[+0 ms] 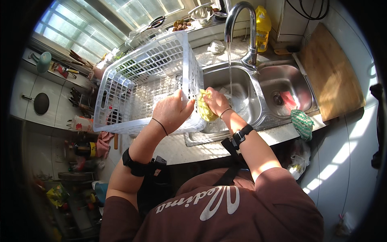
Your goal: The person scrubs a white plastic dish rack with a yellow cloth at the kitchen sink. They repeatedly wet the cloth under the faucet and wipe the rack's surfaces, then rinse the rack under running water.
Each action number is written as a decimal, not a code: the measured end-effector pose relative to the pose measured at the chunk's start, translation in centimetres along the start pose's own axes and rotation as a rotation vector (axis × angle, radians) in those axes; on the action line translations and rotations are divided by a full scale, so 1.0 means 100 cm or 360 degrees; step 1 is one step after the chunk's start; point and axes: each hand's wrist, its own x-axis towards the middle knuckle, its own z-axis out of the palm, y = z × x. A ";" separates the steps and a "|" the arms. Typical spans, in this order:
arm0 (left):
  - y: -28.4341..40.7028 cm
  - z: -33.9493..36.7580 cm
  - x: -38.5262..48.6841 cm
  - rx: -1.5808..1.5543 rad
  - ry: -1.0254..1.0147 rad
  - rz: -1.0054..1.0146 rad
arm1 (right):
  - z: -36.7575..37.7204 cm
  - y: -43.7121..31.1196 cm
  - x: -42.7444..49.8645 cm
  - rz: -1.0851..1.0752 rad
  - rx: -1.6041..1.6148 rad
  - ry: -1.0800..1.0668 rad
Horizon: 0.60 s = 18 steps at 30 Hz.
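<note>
A large white plastic basket (142,87) with slotted walls leans tilted over the counter and the left edge of the larger sink basin (248,90). My left hand (172,109) grips its near rim, the thumb pointing right. In my right hand (217,101) is a yellow mesh scrubbing cloth (206,106), pressed against or very close to the outside of the basket's right wall. Water runs from the chrome faucet (242,18) into the larger basin, just beyond my right hand. The fingertips of the right hand are partly hidden by the cloth.
A smaller basin (269,87) to the right holds a red cloth (289,100). A green-and-white cloth (302,124) hangs over the counter edge. A wooden cutting board (332,75) leans at the right wall. Behind the faucet stands a yellow detergent bottle (263,28).
</note>
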 end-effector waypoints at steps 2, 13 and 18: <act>-0.007 -0.001 -0.004 -0.0035 -0.0053 0.0017 | 0.005 0.028 0.001 0.0048 -0.0684 -0.0435; -0.039 -0.015 -0.083 -0.0221 -0.0196 0.0124 | -0.022 0.131 0.050 0.0591 -0.1197 -0.1422; -0.041 -0.013 -0.092 -0.0267 -0.0133 0.0118 | -0.009 0.116 0.056 0.0347 -0.1355 -0.1481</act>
